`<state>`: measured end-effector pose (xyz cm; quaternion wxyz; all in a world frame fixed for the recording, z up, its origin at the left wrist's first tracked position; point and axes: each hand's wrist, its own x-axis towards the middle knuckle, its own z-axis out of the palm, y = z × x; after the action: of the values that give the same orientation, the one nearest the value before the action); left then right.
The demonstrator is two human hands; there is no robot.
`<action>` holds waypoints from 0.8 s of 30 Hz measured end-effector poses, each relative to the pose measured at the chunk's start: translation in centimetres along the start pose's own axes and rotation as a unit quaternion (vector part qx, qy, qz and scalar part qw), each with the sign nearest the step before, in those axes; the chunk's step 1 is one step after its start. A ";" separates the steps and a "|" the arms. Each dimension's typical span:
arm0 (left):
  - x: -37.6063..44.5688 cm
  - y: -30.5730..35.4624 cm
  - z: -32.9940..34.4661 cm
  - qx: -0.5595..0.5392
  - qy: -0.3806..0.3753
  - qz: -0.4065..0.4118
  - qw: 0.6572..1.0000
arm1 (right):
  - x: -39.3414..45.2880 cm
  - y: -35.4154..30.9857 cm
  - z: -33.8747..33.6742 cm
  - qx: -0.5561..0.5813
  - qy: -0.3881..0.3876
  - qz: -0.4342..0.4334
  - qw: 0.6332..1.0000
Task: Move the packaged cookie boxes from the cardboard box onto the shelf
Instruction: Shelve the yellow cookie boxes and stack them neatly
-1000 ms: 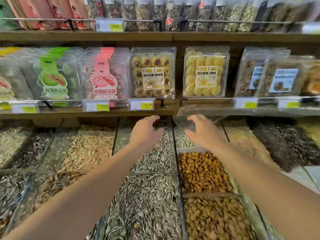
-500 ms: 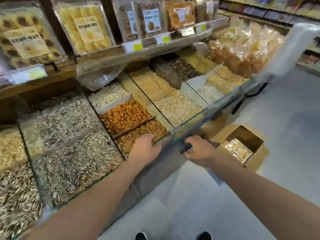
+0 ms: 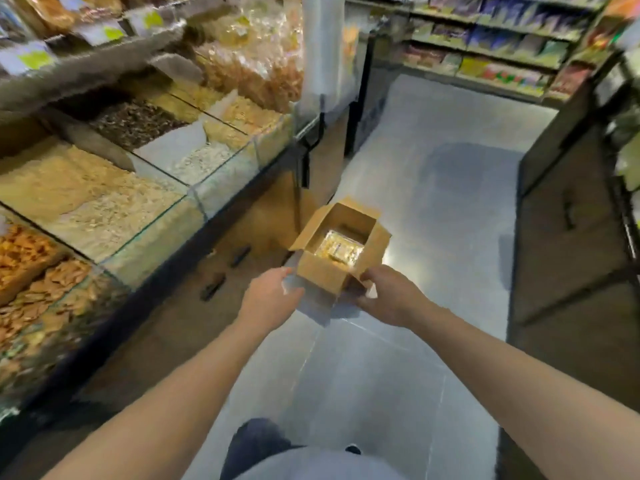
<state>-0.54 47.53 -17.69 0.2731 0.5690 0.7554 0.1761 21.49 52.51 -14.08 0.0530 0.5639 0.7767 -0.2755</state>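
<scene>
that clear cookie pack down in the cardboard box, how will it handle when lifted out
The cookie pack looks like a glossy clear plastic shell, so probably light and somewhat slippery. It likely flexes if squeezed, which could crack the cookies. The cardboard box has tall walls, so lift it straight up.

Both empty hands, left (image 3: 268,299) and right (image 3: 388,296), reach toward the open cardboard box (image 3: 323,271) holding cookie boxes (image 3: 341,249).

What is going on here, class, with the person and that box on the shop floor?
A person is reaching down with both bare hands toward an open cardboard box on the floor beside the bulk snack bins. The left hand and right hand are at its near edge, both empty. A clear packaged cookie box lies inside, not yet lifted out.
</scene>
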 end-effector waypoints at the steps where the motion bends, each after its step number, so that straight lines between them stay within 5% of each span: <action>1: 0.8 1.4 1.1 0.000 -0.008 0.003 1.000 | -0.1 1.7 -1.0 0.004 0.005 0.008 1.000; 12: 15.3 13.2 10.1 -0.012 -0.060 0.031 0.998 | 9.9 15.4 -9.1 0.029 0.018 0.063 0.997; 24: 36.0 19.1 11.5 -0.038 -0.070 -0.038 0.996 | 30.2 20.2 -18.5 -0.020 -0.038 0.056 0.998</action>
<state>13.76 86.97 -23.44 0.3527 0.5405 0.7482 0.1538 33.20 91.45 -17.81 0.1088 0.5945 0.7467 -0.2779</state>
